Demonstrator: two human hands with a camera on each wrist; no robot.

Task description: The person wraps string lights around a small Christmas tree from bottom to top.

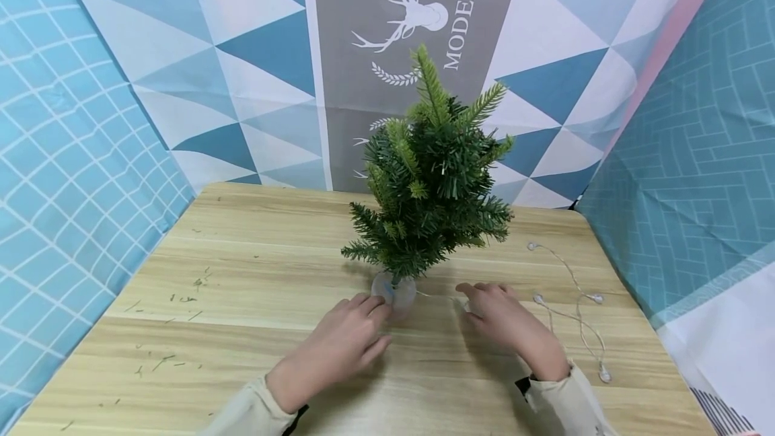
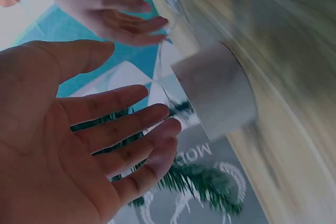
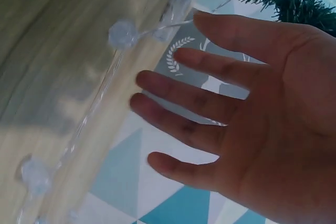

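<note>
A small artificial Christmas tree (image 1: 436,180) stands on a round white base (image 1: 404,295) on the table. At the left of that base is my left hand (image 1: 342,338), fingertips by its rim; the left wrist view shows the palm with loosely bent fingers and nothing in them. My right hand (image 1: 502,325) hovers to the right of the base, fingers spread and holding nothing in the right wrist view. Close past its fingertips runs a clear string of lights (image 3: 123,35). The string leads from near the base, is partly hidden by my right hand, and continues to the right.
Loose loops of the light string (image 1: 581,318) with several clear bulbs lie on the right part of the wooden table (image 1: 254,254). Small green needle bits (image 1: 163,360) are scattered at the left. Patterned cloth (image 1: 260,52) hangs behind and along both sides.
</note>
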